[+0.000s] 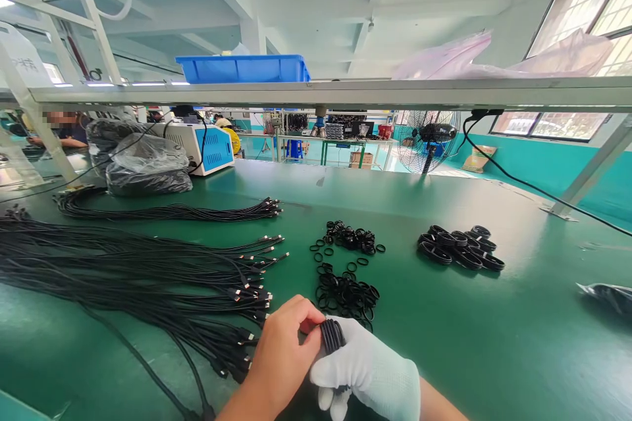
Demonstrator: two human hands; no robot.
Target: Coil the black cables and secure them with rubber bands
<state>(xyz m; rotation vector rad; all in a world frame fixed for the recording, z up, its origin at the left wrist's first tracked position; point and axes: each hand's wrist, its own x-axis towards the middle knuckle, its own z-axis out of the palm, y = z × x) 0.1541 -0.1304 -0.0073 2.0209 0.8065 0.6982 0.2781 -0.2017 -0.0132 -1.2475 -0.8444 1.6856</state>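
**Coiled cable gripped in both hands at the bench**

At the bottom centre of the frame the two hands met over a small black coil (pixel 332 335). The right hand (pixel 368 368), in a white glove, was closed around the coil from below and behind, so that only its top loops showed above the fingers. The bare left hand (pixel 284 355) was curled against it from the left, thumb and fingertips pinching the loops; whether it held a loose cable end could not be told.

The step in hand looked like the finishing of a wind: the loops lay tight and side by side, held just above the green table (pixel 494 342). A judgement only, but the next move would call for keeping the loops pinched so they do not spring apart, and for one hand to come free to reach a band.

Just above the hands lay a heap of small black rings (pixel 345 293), with a second heap (pixel 351 237) farther up. Finished coils (pixel 461 248) sat right of centre. Straight cables (pixel 148 270) spread across the left half, their plugs pointing right. At the upper left stood a blue-fronted machine (pixel 202 148) and bagged stock (pixel 143 171), with another person (pixel 66 128) at the far left edge.
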